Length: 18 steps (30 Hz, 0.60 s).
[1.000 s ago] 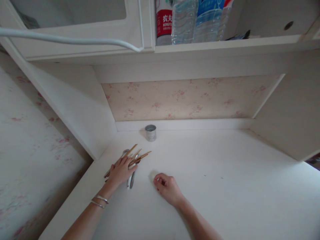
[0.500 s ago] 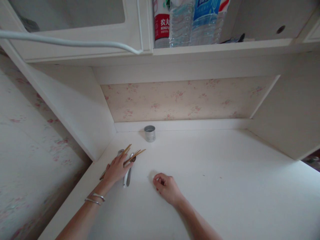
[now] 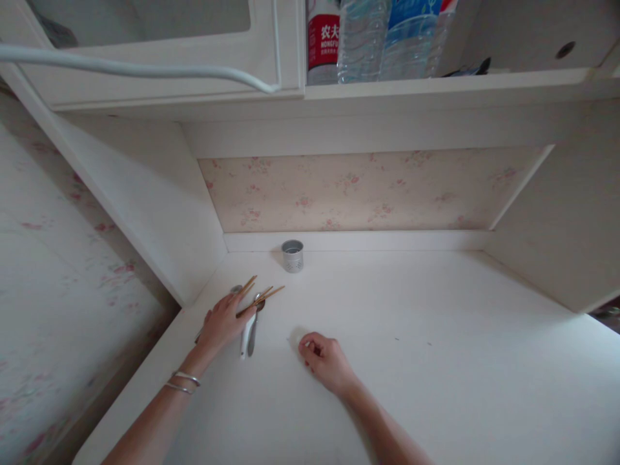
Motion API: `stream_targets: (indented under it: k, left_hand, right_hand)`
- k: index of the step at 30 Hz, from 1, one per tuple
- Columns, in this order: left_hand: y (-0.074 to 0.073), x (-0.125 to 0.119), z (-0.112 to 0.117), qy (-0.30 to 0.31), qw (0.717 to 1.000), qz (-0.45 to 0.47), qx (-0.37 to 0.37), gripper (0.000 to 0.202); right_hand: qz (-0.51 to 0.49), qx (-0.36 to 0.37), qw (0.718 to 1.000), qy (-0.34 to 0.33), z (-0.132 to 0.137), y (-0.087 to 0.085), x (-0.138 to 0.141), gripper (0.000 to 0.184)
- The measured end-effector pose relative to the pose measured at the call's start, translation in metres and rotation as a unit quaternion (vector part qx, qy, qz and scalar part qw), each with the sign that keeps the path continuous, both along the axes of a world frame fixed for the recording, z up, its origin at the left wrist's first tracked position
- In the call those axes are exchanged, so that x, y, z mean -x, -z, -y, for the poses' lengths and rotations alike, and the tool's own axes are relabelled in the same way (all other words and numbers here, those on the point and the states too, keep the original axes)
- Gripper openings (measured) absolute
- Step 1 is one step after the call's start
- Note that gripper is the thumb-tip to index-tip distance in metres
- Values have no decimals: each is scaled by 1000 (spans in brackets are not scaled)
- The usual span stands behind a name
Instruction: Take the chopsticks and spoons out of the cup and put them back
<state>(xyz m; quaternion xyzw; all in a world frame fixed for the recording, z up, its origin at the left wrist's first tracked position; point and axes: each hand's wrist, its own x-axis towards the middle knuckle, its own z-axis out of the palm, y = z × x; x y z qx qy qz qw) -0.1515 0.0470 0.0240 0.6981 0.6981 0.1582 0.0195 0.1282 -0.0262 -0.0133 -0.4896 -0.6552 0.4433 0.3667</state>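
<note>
On the white desk, my left hand point(image 3: 221, 325) rests palm down with its fingers curled over several wooden chopsticks point(image 3: 272, 293). Their tips stick out past the fingers and thumb, while most of their length is hidden beneath the hand. Just right of the thumb lie a white-handled spoon point(image 3: 245, 339) and a metal spoon point(image 3: 252, 338), partly under the chopsticks. Another metal utensil head point(image 3: 236, 289) shows beyond my fingertips. My right hand point(image 3: 325, 361) lies on its side on the desk, fingers curled towards the thumb, with nothing visible in it.
A grey metal cup point(image 3: 293, 257) with small holes stands upright near the back panel. Overhead, a shelf point(image 3: 411, 84) holds several plastic bottles point(image 3: 363, 42). A white bar point(image 3: 130, 68) crosses the upper left. Two small dark specks lie on the desk, right of centre.
The view has shifted slightly, so everything sits a little differently in frame. My left hand has moved only slightly over the chopsticks; my right hand keeps its place and pose.
</note>
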Motion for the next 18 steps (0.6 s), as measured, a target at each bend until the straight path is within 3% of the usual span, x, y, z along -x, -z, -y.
stream_targets:
  k: [4,6,9,12,18]
  left_hand:
    - [-12,-31,21,88,988,79,-102,40]
    - [-14,-59,36,130,972,164,-109,33]
    - [-5,-101,51,184,931,315,19,30]
    - [10,-127,51,177,889,405,123,28]
    - [23,-124,39,132,865,460,148,31]
  right_hand:
    - [-5,4,1000,6,0,1,1,19]
    - [-7,2,1000,12,0,2,1,20]
    - [-10,-4,1000,27,2,2,1,21]
    - [-19,-4,998,55,5,3,1,25]
    - [-43,69,995,61,-8,-2,3,34]
